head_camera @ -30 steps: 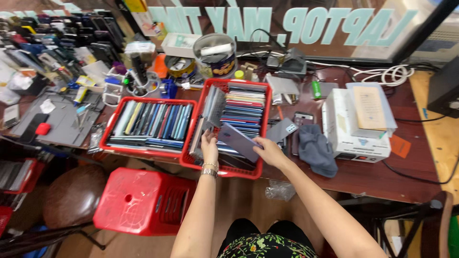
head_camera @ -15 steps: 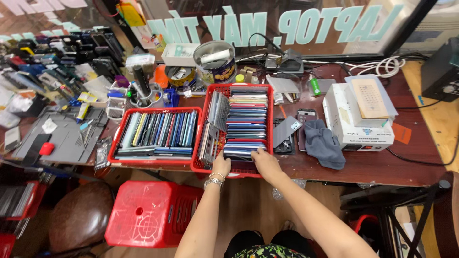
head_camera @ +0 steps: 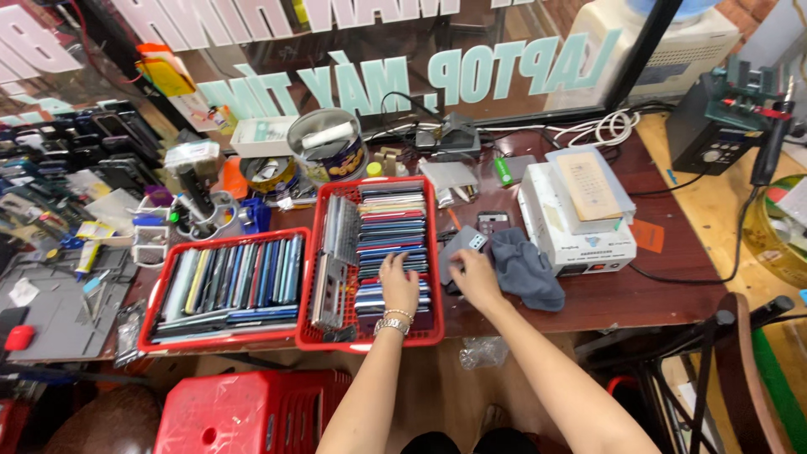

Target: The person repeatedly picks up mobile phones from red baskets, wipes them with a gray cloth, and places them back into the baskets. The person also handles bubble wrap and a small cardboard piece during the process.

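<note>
Row of stacked phones (head_camera: 392, 244), edge-on, filling the right half of a red plastic basket (head_camera: 367, 338) near the counter's front edge. Left hand (head_camera: 398, 286) laid flat on the near end of that row, fingers spread and loose, clamped on nothing; metal watch band (head_camera: 392, 319) at the wrist. Right hand (head_camera: 472, 276) just outside the basket's right wall, fingers curled over a grey phone (head_camera: 463, 245) lying on the dark wooden counter (head_camera: 656, 277); whether the grip has closed on it cannot be told. Grey cloth (head_camera: 528, 271) touching the right hand's far side. White boxes (head_camera: 580, 220) stacked beyond the cloth. Second red basket (head_camera: 220, 340) of upright phones just left of the first. Round metal tin (head_camera: 328, 147) behind both baskets. Red plastic stool (head_camera: 239, 416) below the counter edge.
</note>
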